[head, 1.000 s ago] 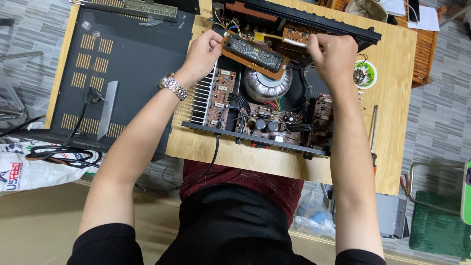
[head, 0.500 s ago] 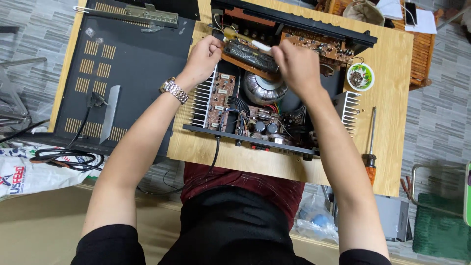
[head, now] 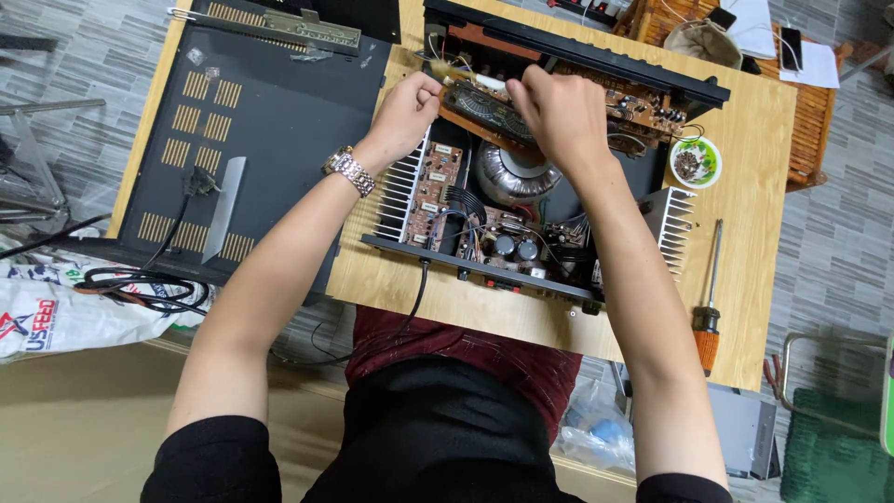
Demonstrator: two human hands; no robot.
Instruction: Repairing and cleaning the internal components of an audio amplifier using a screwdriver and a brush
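An opened black amplifier chassis point(head: 484, 265) lies on the wooden table point(head: 754, 186), with a grey ring transformer point(head: 517, 177) in its middle. A long brown circuit board point(head: 484, 114) is tilted up over the chassis' far side. My left hand point(head: 405, 112), with a metal watch on its wrist, pinches the board's left end. My right hand point(head: 559, 116) grips the board near its middle and hides part of it. The two hands are close together.
The amplifier's black cover panel point(head: 261, 140) lies to the left on the table. An orange-handled screwdriver point(head: 708, 298) and a small bowl of screws point(head: 696, 161) sit on the right. Finned heat sinks point(head: 400, 196) flank the chassis. A white bag point(head: 56, 307) and black cables lie on the floor.
My right hand has slid left from the board's right end to near its middle. The board has tilted and shifted toward the chassis' far side. My left hand stayed on the left end.
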